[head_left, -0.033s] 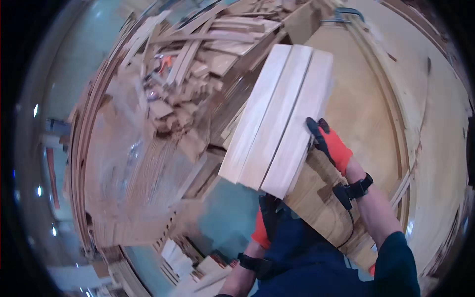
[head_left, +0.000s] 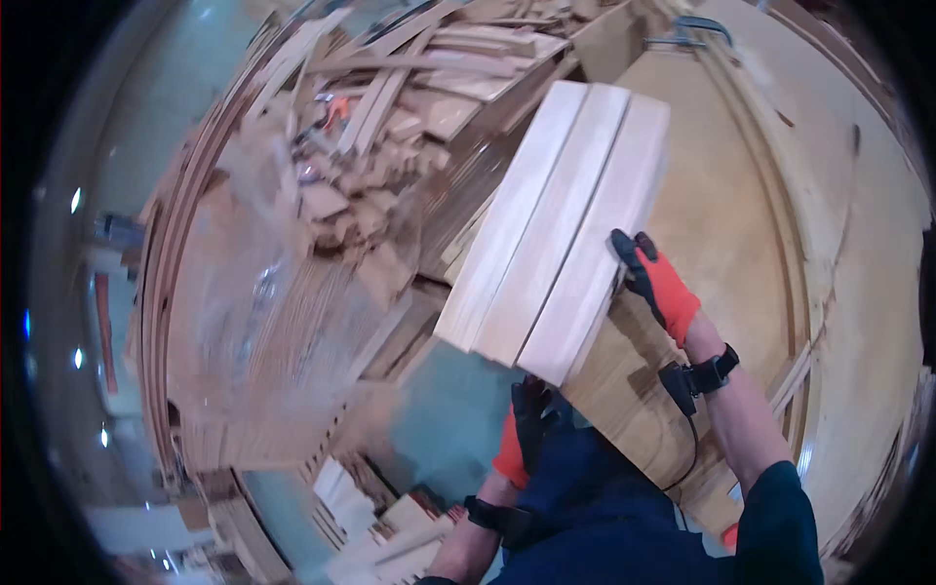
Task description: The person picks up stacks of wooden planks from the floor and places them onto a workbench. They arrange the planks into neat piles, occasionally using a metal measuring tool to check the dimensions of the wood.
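Observation:
A bundle of pale wooden boards (head_left: 554,229), three side by side on top, is held tilted in front of me. Its far end leans over the workbench. My right hand (head_left: 655,283), in an orange glove with black fingertips, grips the bundle's right side; the thumb and a finger show at the edge, the others are hidden. Under the near end is my left hand (head_left: 525,429), in a matching glove, its fingers closed against the boards and partly out of sight.
On the right lies a plywood workbench (head_left: 697,166) with long wooden strips along it and a blue clamp (head_left: 702,27) at its far end. A heap of wood offcuts (head_left: 375,166) covers the left, beside plastic-wrapped stacked boards (head_left: 283,322). More wood pieces (head_left: 405,517) lie low near my left arm.
The whole view has shifted slightly, with surroundings appearing a little farther right. Both hands keep their hold on the boards, whose tilt is nearly the same.

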Motion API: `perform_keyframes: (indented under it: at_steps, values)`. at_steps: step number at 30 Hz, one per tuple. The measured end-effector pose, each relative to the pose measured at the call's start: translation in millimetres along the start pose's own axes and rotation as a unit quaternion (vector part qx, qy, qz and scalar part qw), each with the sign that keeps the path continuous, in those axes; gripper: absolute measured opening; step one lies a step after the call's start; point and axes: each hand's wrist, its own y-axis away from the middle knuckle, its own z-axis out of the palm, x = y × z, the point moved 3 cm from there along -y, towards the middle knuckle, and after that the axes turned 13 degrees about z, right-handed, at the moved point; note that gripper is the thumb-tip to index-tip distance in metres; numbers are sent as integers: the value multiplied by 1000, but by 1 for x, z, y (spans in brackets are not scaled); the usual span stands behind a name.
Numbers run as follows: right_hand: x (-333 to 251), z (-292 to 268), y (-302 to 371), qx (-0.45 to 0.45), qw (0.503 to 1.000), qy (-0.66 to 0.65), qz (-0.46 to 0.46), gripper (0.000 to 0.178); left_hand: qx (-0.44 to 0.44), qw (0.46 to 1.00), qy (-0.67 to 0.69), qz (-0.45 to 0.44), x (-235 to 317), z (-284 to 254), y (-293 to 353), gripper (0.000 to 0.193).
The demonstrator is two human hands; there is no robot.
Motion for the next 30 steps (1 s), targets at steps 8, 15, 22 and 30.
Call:
perform_keyframes:
  at_steps: [8, 15, 22, 30]
  values:
    - [37, -60, -6, -121, 980, -160, 0, 59, 111, 989, 10, -99, -29, -99, 89, 73]
    - [-32, -57, 77, -84, 960, 8, -267, 53, 280, 938, -158, -131, -72, -257, 223, 65]
    - [-38, 123, 165, -207, 922, 236, -227, 51, 336, 832, -334, -288, -237, -371, 385, 69]
    - [46, 385, 147, -332, 818, 462, -80, 52, 337, 880, -167, -291, -248, -413, 398, 71]
